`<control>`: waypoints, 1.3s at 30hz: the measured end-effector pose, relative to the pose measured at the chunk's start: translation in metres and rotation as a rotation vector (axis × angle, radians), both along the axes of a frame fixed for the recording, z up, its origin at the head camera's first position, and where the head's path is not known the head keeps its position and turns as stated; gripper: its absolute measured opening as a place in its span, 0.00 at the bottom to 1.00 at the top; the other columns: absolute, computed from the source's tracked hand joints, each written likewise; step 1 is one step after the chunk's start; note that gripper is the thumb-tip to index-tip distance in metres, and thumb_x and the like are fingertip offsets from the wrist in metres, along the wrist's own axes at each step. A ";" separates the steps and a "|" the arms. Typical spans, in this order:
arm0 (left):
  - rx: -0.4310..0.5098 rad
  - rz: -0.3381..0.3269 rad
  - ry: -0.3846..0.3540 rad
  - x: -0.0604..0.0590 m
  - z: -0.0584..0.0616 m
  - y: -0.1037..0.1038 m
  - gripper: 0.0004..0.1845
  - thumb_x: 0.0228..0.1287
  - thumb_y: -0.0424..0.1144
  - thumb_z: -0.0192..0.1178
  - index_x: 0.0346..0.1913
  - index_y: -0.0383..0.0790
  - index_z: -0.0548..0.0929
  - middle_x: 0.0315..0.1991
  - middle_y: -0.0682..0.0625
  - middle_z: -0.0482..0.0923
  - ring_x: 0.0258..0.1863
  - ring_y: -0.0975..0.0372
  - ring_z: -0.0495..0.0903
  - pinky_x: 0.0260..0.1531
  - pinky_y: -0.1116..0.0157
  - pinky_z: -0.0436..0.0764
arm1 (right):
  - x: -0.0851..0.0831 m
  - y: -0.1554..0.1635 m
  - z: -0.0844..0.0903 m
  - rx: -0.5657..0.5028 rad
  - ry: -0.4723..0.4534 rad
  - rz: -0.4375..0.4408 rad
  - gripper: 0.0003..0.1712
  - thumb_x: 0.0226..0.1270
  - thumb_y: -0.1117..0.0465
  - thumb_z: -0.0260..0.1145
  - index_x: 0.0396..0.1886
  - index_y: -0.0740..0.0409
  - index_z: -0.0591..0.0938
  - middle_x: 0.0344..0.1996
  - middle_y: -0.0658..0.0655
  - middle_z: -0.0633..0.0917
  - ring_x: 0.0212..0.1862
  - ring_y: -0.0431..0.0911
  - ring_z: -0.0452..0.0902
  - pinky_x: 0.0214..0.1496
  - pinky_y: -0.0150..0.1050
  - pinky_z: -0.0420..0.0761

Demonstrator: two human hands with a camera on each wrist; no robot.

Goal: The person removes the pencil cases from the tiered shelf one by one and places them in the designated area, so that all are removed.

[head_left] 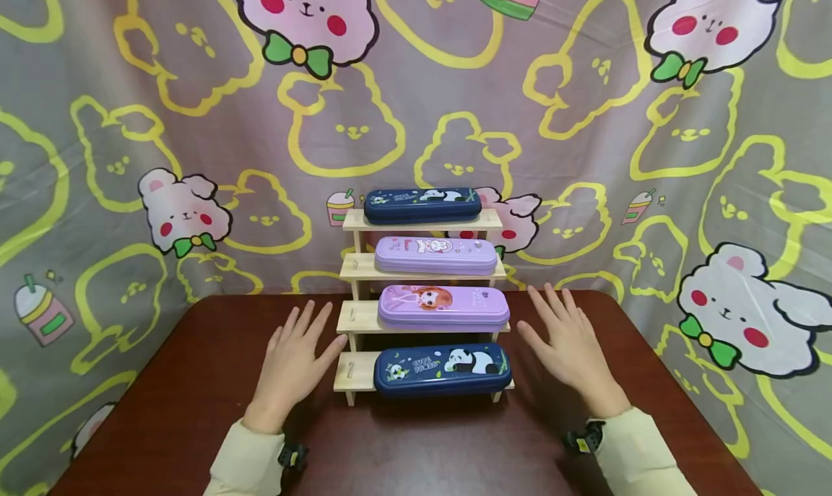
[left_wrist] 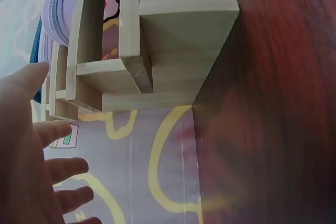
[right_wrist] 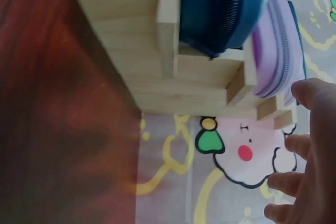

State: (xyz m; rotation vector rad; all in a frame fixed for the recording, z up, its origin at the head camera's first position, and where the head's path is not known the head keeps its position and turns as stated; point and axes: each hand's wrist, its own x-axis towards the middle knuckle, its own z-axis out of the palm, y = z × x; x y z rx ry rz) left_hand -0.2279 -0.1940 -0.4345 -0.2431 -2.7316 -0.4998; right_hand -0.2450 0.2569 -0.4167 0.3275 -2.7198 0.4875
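Note:
A stepped wooden rack (head_left: pixel 356 343) stands on the table, one zippered pencil case on each tier. On the lowest lies a navy panda pencil case (head_left: pixel 416 373); above it is a purple pencil case with a red-haired girl (head_left: pixel 481 302). Higher up sit a lilac pencil case with a white cartoon figure (head_left: pixel 396 259) and another navy panda pencil case (head_left: pixel 422 206) on top. My left hand (head_left: pixel 295 362) is spread beside the rack's left side, holding nothing. To the right of the rack, my right hand (head_left: pixel 572 348) is likewise spread, with nothing in it.
The rack stands on a dark red-brown table (head_left: pixel 448 453). Behind and around the table hangs a grey cloth (head_left: pixel 247 142) with yellow outlines and cartoon rabbits. Each wrist wears a black strap device, the left one (head_left: pixel 292 455) and the right one (head_left: pixel 585 438).

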 end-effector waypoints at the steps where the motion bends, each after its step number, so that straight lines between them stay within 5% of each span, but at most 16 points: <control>1: 0.014 -0.006 0.001 0.000 0.000 0.001 0.40 0.70 0.67 0.48 0.76 0.46 0.63 0.74 0.37 0.56 0.74 0.40 0.50 0.64 0.34 0.53 | 0.000 0.000 0.002 -0.029 -0.007 0.008 0.44 0.71 0.34 0.53 0.80 0.46 0.55 0.76 0.64 0.55 0.76 0.65 0.40 0.68 0.71 0.49; 7: 0.132 -0.033 0.035 -0.003 -0.003 0.007 0.38 0.71 0.62 0.52 0.74 0.42 0.65 0.72 0.37 0.61 0.71 0.41 0.57 0.61 0.34 0.61 | 0.000 -0.005 0.014 -0.197 -0.023 0.087 0.43 0.71 0.38 0.57 0.80 0.45 0.54 0.76 0.60 0.57 0.76 0.62 0.43 0.67 0.71 0.53; 16: 0.482 -0.135 -0.007 -0.015 -0.012 0.019 0.35 0.73 0.57 0.53 0.75 0.43 0.62 0.72 0.43 0.62 0.71 0.48 0.60 0.67 0.44 0.60 | -0.010 -0.015 0.031 -0.362 0.059 0.175 0.41 0.69 0.47 0.65 0.78 0.43 0.59 0.73 0.57 0.64 0.71 0.59 0.59 0.66 0.67 0.62; 22: 0.592 -0.124 -0.029 -0.019 -0.013 0.025 0.34 0.73 0.55 0.55 0.75 0.43 0.63 0.72 0.43 0.63 0.72 0.49 0.59 0.68 0.46 0.59 | -0.023 -0.024 0.039 -0.410 0.090 0.235 0.41 0.68 0.48 0.66 0.77 0.44 0.62 0.72 0.56 0.65 0.70 0.57 0.61 0.64 0.64 0.67; 29: 0.716 -0.121 -0.046 -0.028 -0.016 0.030 0.34 0.71 0.52 0.59 0.74 0.45 0.63 0.71 0.44 0.64 0.69 0.50 0.64 0.61 0.47 0.72 | -0.043 -0.029 0.045 -0.482 0.088 0.255 0.39 0.68 0.54 0.68 0.76 0.51 0.64 0.69 0.60 0.69 0.66 0.58 0.66 0.58 0.61 0.74; 39: 0.841 -0.087 -0.055 -0.033 -0.020 0.038 0.34 0.70 0.49 0.61 0.74 0.45 0.63 0.73 0.46 0.60 0.71 0.53 0.59 0.61 0.47 0.71 | -0.069 -0.038 0.055 -0.582 0.043 0.309 0.39 0.68 0.57 0.68 0.76 0.54 0.63 0.69 0.60 0.66 0.68 0.58 0.63 0.61 0.61 0.71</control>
